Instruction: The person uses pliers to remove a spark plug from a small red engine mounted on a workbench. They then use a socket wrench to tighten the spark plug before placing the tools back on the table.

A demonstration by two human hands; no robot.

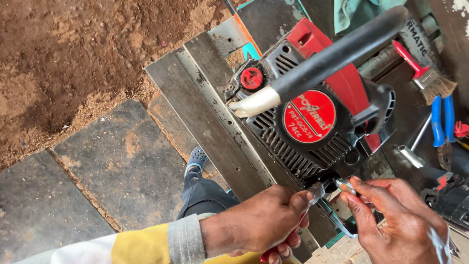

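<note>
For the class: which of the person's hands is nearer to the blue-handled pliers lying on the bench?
Right. The right hand lies just below-left of the blue-handled pliers; the left hand sits farther left, beyond it.

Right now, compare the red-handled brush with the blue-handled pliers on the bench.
The red-handled brush has a straw-coloured bristle head and lies slanted; the blue-handled pliers have two plastic-sleeved grips and a dark metal nose, and lie nearly upright in the picture. The brush lies farther from both hands. Both rest untouched right of the chainsaw engine.

The boxy plastic chainsaw engine housing (312, 132) is black with red covers, a round red label and a black handle bar tipped white. At far right, blue-handled metal pliers (442, 127) lie near a red-handled brush (422, 71).
</note>
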